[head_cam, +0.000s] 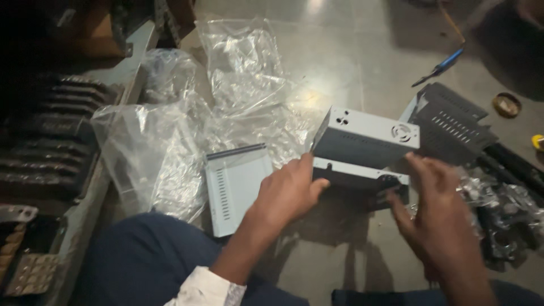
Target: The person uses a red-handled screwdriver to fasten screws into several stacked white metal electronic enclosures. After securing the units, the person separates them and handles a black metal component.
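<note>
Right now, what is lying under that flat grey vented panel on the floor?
The flat grey panel rests partly on crumpled clear plastic bags spread over the floor. Its lower edge meets the person's trouser leg. Whatever lies directly beneath the panel is covered.
</note>
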The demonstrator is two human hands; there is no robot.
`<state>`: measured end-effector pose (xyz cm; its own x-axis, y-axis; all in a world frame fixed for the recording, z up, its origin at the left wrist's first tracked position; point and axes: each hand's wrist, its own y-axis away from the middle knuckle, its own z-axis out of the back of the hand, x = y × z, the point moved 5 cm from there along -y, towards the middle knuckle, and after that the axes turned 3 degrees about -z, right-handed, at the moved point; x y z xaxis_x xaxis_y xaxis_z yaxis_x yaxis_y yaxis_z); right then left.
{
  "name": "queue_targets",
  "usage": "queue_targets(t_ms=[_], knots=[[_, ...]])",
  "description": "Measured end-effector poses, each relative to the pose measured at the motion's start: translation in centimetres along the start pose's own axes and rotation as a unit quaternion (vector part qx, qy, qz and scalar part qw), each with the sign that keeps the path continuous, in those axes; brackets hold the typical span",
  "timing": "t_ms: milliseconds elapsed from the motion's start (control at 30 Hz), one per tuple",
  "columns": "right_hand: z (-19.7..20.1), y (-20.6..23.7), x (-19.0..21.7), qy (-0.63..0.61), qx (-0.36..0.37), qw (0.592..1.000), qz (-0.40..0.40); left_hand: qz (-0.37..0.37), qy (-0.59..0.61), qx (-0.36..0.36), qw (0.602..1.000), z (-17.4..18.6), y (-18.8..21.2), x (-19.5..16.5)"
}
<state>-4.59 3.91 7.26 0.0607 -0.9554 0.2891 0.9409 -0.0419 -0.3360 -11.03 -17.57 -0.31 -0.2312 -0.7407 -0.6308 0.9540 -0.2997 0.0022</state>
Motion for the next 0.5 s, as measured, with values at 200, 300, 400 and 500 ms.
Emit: queue_targets(t_ms=[200,300,400,500], knots=[[-2.5,4.8,-4.4,0.032,0.000,0.989,0.143,-0.074,-0.015,-0.087,0.993,1.2,-0.9,-2.2],[-2.4,7.0,-5.9,0.070,-0.020,0.964,0.257,-0.093,0.003,-0.095,0.991,3.0,-0.7,-3.7],[-1.0,8.0,-6.7,-0.006,0.013,0.955,0.298,-0.038,0.046,-0.071,0.996,4.9,-0.2,-4.6],[1.7,7.2,-7.7,-0.079,0.014,0.966,0.245,-0.133,0.140,-0.151,0.970,7.8,-0.4,-5.7]])
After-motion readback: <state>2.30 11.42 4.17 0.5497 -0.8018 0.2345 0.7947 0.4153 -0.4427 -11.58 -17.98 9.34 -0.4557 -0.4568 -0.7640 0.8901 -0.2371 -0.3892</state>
